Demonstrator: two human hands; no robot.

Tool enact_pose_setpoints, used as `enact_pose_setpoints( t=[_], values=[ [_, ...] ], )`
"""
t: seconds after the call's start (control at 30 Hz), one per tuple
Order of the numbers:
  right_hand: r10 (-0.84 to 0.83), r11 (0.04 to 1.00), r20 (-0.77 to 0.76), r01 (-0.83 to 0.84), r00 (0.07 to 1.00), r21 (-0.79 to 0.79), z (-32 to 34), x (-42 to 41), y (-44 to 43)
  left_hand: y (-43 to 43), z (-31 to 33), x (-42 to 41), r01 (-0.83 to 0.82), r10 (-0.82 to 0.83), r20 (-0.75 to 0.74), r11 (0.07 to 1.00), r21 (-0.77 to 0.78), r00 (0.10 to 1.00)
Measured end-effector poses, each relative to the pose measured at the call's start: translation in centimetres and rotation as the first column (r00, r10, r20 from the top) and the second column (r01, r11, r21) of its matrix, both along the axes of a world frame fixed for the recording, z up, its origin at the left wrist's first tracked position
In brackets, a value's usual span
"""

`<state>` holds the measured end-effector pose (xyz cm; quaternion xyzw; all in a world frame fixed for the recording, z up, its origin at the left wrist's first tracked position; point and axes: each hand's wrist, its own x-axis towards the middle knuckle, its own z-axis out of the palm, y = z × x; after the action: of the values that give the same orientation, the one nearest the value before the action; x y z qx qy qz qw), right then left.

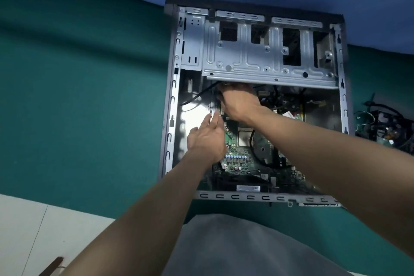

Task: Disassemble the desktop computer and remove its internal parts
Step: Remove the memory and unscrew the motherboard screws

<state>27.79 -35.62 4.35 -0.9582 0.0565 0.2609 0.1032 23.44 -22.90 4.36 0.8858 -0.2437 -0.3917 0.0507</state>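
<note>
One computer case (173, 96), one motherboard (242, 163), one drive cage (257, 60), one left hand (207, 141), one right hand (239, 103).

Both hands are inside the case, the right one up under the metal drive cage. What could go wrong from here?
1. The right hand works just below the drive cage's thin metal edge; a sudden tug could scrape knuckles there.
2. A black cable runs toward that hand; its plug is hidden, so yanking blind might damage it.
3. The left hand, fingers straight, lies over the motherboard's edge; leaning there could bend small parts.
</note>
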Motion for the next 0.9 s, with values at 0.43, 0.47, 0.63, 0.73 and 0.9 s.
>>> enact_pose_setpoints(
  t=[0.43, 0.47, 0.63, 0.73, 0.9],
  values=[
    [0.037, 0.996, -0.111, -0.027, 0.993, 0.085, -1.4, 1.0, -1.1, 0.0, 0.2, 0.1, -0.024, 0.026, -0.056, 0.999, 0.024, 0.998],
    [0.052, 0.996, -0.068, -0.047, 0.996, 0.076, -1.5, 0.7, -0.9, 0.0, 0.2, 0.1, -0.027, 0.028, -0.056, 0.999, 0.022, 0.998],
    [0.043, 0.995, 0.028, -0.045, 0.999, 0.090, -0.6, -0.2, -1.4, -0.1, 0.3, 0.1, -0.036, 0.037, -0.051, 0.999, 0.012, 0.998],
    [0.074, 0.997, 0.033, -0.075, 0.997, 0.022, 0.3, -1.2, -2.5, -0.1, 0.3, 0.0, -0.037, 0.037, -0.035, 0.999, -0.009, 0.999],
    [0.040, 0.999, 0.322, -0.049, 0.946, 0.021, 0.7, -5.4, -3.9, 0.1, 0.0, -0.3, -0.032, 0.032, -0.010, 0.999, -0.027, 0.999]
  ],
)
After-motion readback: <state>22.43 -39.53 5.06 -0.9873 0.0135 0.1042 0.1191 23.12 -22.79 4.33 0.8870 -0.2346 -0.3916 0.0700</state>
